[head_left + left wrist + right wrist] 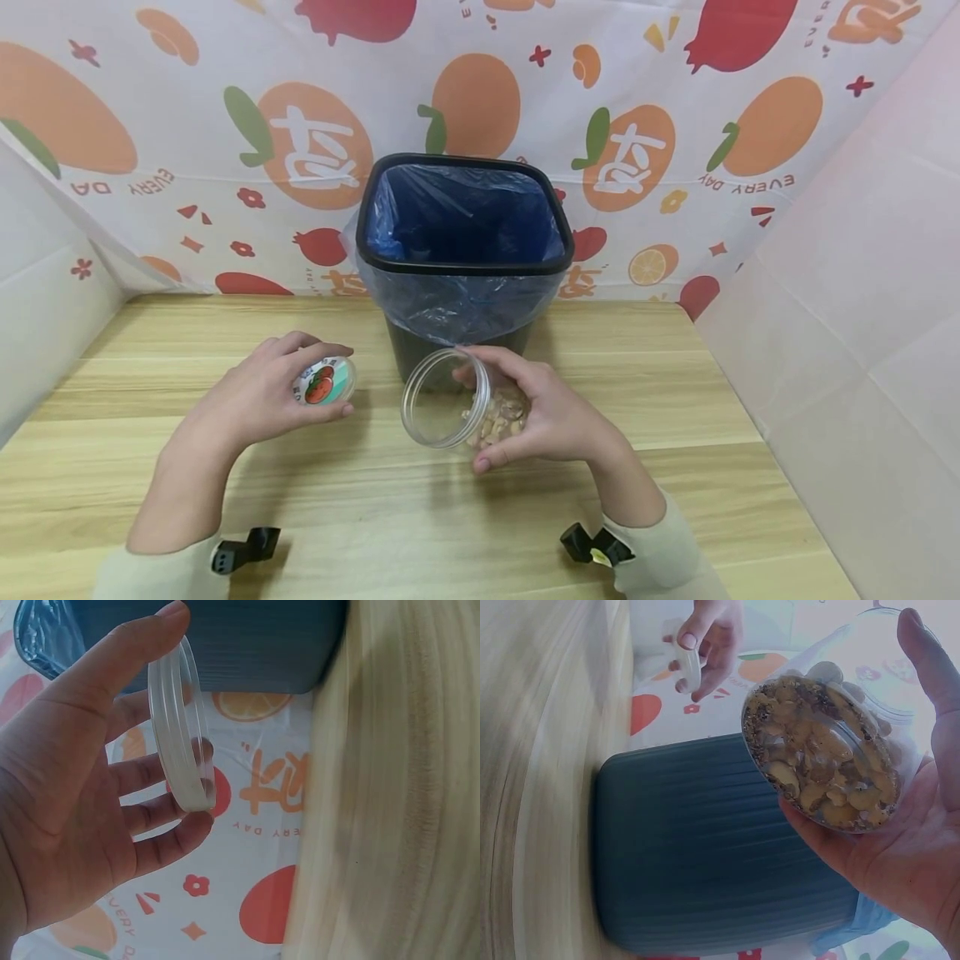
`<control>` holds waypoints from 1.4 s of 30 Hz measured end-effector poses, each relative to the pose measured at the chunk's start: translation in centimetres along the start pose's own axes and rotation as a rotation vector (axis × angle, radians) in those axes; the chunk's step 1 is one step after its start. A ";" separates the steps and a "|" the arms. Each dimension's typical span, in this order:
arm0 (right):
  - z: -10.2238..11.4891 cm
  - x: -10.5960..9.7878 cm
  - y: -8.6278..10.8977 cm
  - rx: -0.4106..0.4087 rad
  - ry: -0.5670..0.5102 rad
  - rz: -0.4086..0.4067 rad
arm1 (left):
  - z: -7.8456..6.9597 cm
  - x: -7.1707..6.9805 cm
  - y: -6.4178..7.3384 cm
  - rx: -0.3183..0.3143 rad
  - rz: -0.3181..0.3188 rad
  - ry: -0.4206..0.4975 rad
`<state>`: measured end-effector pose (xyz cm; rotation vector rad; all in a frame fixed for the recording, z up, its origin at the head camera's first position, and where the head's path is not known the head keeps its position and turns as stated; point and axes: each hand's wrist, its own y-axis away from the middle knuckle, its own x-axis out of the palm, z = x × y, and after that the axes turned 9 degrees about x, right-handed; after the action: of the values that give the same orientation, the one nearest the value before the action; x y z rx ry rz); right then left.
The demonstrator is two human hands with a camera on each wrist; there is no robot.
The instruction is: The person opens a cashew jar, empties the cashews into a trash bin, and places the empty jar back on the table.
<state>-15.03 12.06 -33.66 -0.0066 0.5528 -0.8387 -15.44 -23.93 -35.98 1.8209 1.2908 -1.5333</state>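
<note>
My left hand [273, 387] grips a round clear plastic lid [176, 727] by its rim, thumb on one side and fingers on the other. A label with red tomato-like fruit shows on the lid's top in the head view. In my right hand [543, 408] is a clear plastic jar [442, 400], tilted with its open mouth toward the left. Shelled nuts and dark crumbs [821, 754] lie at the jar's bottom. Both hands are above the table, in front of a dark trash bin [720, 847], with the lid left of the jar.
The bin's black rim [465, 268] holds a translucent blue bag [457, 304] folded over it. It stands at the back of the wood-grain table [360, 517], against a fruit-print cloth [420, 100]. White panels [847, 275] flank the table.
</note>
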 end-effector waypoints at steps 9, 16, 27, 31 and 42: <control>-0.1 0.0 -0.1 0.003 0.005 -0.002 | 0.7 0.6 -0.3 -0.020 0.030 0.000; 0.0 0.0 -0.1 0.011 -0.001 0.005 | 1.1 1.2 -0.5 -0.029 0.050 0.001; -0.1 0.1 -0.1 0.013 0.004 0.006 | 1.7 1.9 -0.4 -0.053 0.086 0.017; -0.1 0.1 0.0 0.018 0.001 0.007 | 2.1 2.1 -0.2 -0.066 0.105 0.026; -0.1 0.1 0.0 0.018 0.003 0.007 | 2.9 2.6 0.1 -0.067 0.130 0.039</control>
<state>-15.00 11.96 -33.80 0.0132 0.5473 -0.8365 -16.95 -25.30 -39.27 1.8619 1.2007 -1.3767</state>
